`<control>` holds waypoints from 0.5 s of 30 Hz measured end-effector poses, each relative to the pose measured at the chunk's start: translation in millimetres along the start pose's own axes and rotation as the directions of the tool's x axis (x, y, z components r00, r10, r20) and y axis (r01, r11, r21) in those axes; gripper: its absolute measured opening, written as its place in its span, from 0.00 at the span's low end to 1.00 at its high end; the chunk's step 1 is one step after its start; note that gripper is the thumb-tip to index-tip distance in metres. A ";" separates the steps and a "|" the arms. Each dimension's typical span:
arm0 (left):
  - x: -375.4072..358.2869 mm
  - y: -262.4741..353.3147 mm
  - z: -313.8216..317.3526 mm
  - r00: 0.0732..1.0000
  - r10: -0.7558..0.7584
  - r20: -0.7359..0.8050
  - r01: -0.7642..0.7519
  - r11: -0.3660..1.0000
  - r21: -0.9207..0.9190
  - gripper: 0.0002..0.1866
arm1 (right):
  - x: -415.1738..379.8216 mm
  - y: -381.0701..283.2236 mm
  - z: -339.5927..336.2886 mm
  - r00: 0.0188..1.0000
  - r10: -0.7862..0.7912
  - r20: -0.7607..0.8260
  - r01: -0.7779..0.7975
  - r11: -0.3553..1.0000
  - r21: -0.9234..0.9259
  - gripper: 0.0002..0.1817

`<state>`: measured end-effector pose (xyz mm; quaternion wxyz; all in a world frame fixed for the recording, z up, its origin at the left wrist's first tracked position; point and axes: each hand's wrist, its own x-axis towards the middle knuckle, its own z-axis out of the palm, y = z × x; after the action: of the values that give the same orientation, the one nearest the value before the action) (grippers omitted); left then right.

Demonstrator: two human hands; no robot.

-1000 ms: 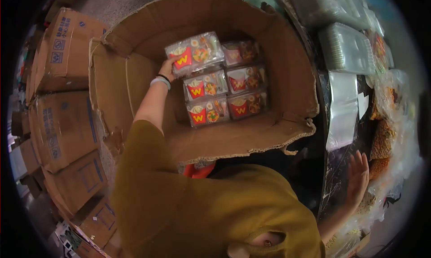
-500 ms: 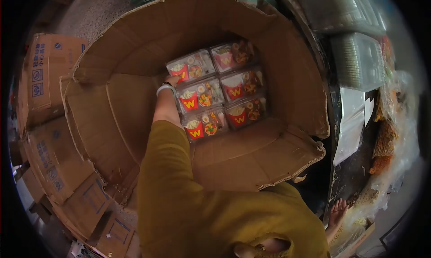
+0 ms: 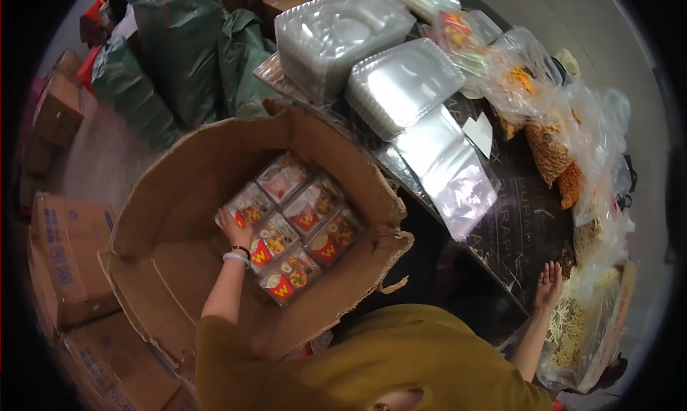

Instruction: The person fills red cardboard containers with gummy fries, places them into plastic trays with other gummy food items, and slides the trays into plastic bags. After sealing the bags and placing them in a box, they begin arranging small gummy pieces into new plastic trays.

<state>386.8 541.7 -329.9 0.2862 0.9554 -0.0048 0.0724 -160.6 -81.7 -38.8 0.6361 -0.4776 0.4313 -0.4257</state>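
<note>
Inside the open cardboard box (image 3: 161, 196), several clear-lidded snack packs (image 3: 279, 228) lie side by side in two rows, printed with a red fries carton, a yellow W and food pictures. My left hand (image 3: 236, 230), with a dark bracelet and a pale band at the wrist, lies over the left end of one pack (image 3: 255, 205). Its fingers are stretched out against the pack and partly cover the print. Away to the right, my right hand (image 3: 549, 288) is held palm up over the table's edge with its fingers extended and nothing in it. Nearest to it is a bag of pale noodle-like sticks (image 3: 567, 332).
Stacks of clear plastic trays (image 3: 343, 35) and lids (image 3: 404, 82) stand on the dark table (image 3: 526, 218), beside flat plastic sheets (image 3: 458, 175). Bags of orange snacks (image 3: 547, 153) line its far side. Closed cartons (image 3: 75, 250) stand left; green sacks (image 3: 179, 46) are behind.
The view has swung right, so the box appears further left and more of the table shows. My left hand stays at the same pack. My right hand has risen in view, still palm up.
</note>
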 end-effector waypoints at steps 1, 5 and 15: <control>2.5 33.1 -9.9 0.994 0.110 -0.013 -0.111 0.990 -0.090 0.36 | -3.0 0.5 9.5 0.999 -0.009 0.050 0.010 1.000 -0.022 0.22; 19.0 200.4 -84.4 0.882 0.443 -0.161 -0.471 0.830 -0.298 0.33 | -17.5 -1.1 58.1 0.994 -0.009 0.105 0.013 0.999 -0.036 0.21; 121.6 463.4 -157.3 0.582 0.717 -0.383 -0.787 0.616 -0.043 0.16 | -34.6 -0.9 146.7 0.858 0.078 0.508 0.176 0.884 -0.433 0.16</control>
<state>462.4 244.2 70.3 0.3227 0.7999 -0.3707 0.3442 -29.7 -13.7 -7.8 0.5827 -0.7224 0.3234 -0.1843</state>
